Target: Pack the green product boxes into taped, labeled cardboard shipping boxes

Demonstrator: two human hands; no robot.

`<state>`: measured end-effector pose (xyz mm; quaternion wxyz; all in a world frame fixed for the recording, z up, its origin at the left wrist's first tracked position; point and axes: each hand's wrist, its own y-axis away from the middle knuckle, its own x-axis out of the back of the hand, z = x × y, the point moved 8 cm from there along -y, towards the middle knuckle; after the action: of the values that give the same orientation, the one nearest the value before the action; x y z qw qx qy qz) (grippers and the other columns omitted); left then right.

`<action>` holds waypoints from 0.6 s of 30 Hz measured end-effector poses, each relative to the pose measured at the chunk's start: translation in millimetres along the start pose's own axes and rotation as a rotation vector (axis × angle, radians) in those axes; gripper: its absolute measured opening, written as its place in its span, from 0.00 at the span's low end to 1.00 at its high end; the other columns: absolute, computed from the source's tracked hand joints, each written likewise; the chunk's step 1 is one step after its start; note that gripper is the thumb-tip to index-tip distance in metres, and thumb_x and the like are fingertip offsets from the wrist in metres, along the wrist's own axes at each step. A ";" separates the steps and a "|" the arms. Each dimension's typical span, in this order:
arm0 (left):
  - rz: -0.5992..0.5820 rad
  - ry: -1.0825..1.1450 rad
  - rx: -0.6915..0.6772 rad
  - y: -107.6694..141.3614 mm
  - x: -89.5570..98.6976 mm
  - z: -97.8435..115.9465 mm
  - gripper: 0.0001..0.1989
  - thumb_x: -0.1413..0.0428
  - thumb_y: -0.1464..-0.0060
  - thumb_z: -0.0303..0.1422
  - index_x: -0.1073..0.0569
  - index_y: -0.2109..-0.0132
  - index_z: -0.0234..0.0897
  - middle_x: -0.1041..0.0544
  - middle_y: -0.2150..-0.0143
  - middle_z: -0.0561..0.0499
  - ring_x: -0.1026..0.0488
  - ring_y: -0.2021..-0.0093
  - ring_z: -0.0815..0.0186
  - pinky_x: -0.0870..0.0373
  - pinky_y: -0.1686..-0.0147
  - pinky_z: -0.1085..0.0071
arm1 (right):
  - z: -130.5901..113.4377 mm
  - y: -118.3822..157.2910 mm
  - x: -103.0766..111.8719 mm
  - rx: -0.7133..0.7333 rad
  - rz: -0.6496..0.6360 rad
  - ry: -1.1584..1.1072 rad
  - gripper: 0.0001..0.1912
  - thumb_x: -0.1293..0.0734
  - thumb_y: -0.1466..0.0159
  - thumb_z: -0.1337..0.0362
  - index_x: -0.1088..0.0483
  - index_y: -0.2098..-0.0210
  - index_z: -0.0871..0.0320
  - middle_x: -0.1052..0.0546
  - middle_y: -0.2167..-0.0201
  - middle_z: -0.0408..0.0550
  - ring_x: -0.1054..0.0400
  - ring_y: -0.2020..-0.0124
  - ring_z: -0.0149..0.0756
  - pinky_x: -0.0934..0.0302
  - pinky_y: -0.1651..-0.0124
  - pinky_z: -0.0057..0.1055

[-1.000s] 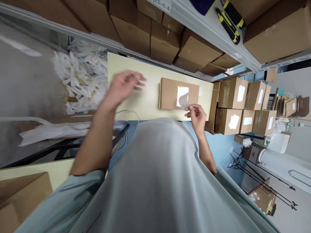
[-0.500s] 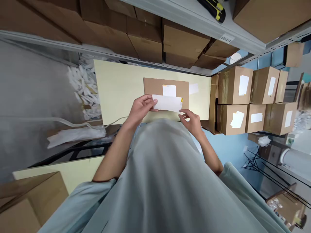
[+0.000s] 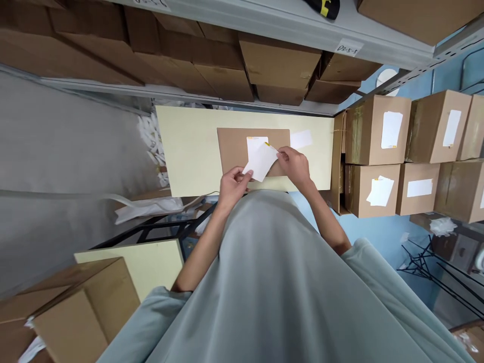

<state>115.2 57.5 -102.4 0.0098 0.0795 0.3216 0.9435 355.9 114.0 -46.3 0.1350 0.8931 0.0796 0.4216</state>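
Observation:
A white label sheet (image 3: 260, 161) with a yellow mark at its upper edge is held tilted between both hands. The thumb and fingers of my left hand (image 3: 233, 187) pinch its lower left corner. At its upper right corner, the fingers of my right hand (image 3: 297, 165) close on the edge. Under the sheet lies a flat brown piece of cardboard (image 3: 232, 146). Another white label (image 3: 256, 141) with an orange strip lies on that cardboard, partly covered by the held one. The cardboard rests on a pale yellow table (image 3: 189, 151).
A whitish paper (image 3: 301, 138) lies right of the cardboard. Labelled cartons (image 3: 372, 189) are stacked at the right. Above the table's far side runs a metal shelf (image 3: 280, 25) with boxes. An open carton (image 3: 83, 307) stands at the lower left, and a pale cable (image 3: 124, 200) crosses on the left.
The held label has turned from nearly level to slanted. My right hand has risen to its upper right corner and now grips it; my left hand has moved lower. The view has shifted.

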 end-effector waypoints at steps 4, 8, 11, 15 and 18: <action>-0.001 -0.053 0.005 -2.0 -14.8 -4.1 0.26 0.34 0.42 0.59 0.24 0.59 0.40 0.17 0.64 0.48 0.13 0.59 0.56 0.21 0.73 0.71 | -20.2 -45.6 -5.2 0.126 -0.102 0.119 0.13 0.37 0.18 0.63 0.20 0.43 0.55 0.14 0.45 0.55 0.20 0.48 0.50 0.29 0.43 0.40; 0.032 -0.104 0.025 -13.9 -18.9 -10.0 0.22 0.38 0.36 0.56 0.24 0.60 0.40 0.15 0.62 0.47 0.17 0.65 0.62 0.25 0.73 0.72 | -35.0 -79.0 -15.2 0.238 -0.183 0.173 0.14 0.38 0.17 0.63 0.21 0.42 0.58 0.16 0.44 0.58 0.23 0.44 0.52 0.32 0.38 0.42; 0.064 -0.187 0.021 -23.0 -16.4 -12.8 0.18 0.40 0.34 0.51 0.23 0.61 0.41 0.15 0.63 0.48 0.19 0.67 0.63 0.28 0.71 0.71 | -37.7 -91.9 -22.1 0.264 -0.223 0.197 0.14 0.38 0.17 0.64 0.21 0.43 0.57 0.16 0.44 0.58 0.23 0.43 0.53 0.33 0.37 0.43; 0.072 -0.286 -0.006 -30.5 -13.1 -12.0 0.15 0.43 0.31 0.45 0.23 0.63 0.42 0.16 0.65 0.50 0.21 0.69 0.63 0.26 0.62 0.67 | -34.4 -99.0 -28.7 0.240 -0.239 0.229 0.14 0.39 0.17 0.65 0.21 0.44 0.57 0.15 0.44 0.57 0.22 0.43 0.52 0.33 0.38 0.43; 0.065 -0.352 -0.021 -32.9 -11.0 -10.8 0.16 0.44 0.31 0.44 0.23 0.65 0.42 0.15 0.66 0.50 0.21 0.69 0.62 0.27 0.58 0.66 | -32.5 -100.6 -32.4 0.229 -0.238 0.234 0.14 0.38 0.18 0.66 0.20 0.46 0.57 0.14 0.45 0.56 0.21 0.45 0.50 0.33 0.39 0.41</action>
<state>123.4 76.4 -132.4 0.0361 0.2539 0.3024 0.9180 307.4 207.0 -81.3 0.0713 0.8319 0.2472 0.4916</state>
